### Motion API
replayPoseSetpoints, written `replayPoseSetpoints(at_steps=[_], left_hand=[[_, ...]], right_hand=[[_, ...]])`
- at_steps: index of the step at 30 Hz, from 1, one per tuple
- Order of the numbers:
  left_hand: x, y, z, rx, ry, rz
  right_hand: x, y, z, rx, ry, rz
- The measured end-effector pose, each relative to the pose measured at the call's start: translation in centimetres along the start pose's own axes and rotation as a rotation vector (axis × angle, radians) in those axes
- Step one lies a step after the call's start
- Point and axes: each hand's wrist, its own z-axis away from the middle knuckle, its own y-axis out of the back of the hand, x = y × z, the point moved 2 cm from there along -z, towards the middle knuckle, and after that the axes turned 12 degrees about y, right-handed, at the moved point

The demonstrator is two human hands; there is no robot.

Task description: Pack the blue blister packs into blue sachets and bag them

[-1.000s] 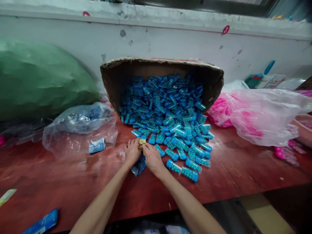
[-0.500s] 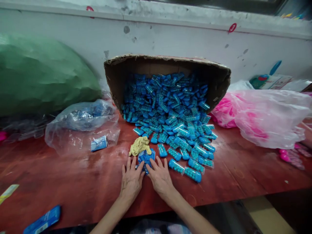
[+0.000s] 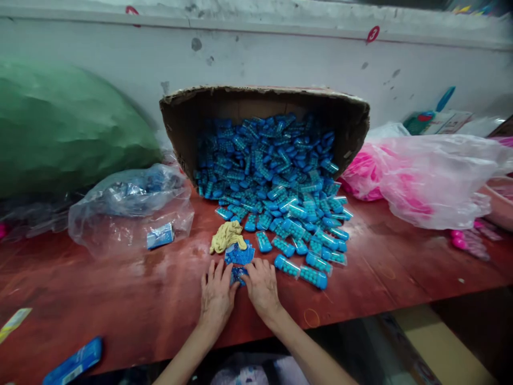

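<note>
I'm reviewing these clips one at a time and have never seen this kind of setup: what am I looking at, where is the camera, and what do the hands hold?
There is no machine. The camera sits on a person's head and looks down at their own bare hands. The left hand and right hand lie flat on a red table, pressing a small bundle of blue packets between them. Just beyond lies a yellowish wad. A cardboard box tipped on its side spills blue packets toward the hands. On the left sit a clear bag and a green sack; on the right, a pink bag.
</note>
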Motion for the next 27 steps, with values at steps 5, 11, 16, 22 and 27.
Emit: replayPoseSetpoints(at_steps=[5,11,16,22,27], left_hand=[[0.5,0.6,-0.6,0.001,-0.007,0.110],[0.8,0.1,-1.3,0.014,-0.010,0.205],[0.6,0.3,-1.8,0.083,-0.038,0.298],[0.6,0.4,-1.1,0.085,-0.009,0.242],[1.0,0.2,0.0,0.057,-0.009,0.111]], right_hand=[[0.6,0.7,-0.3,-0.049,-0.021,0.000],[1.4,0.8,-0.7,-0.058,0.008,-0.028],[1.8,1.1,-1.1,-0.085,0.057,-0.012],[1.3,1.4,-0.3,-0.050,0.028,0.045],[0.6,1.1,0.7,-0.067,-0.033,0.025]])
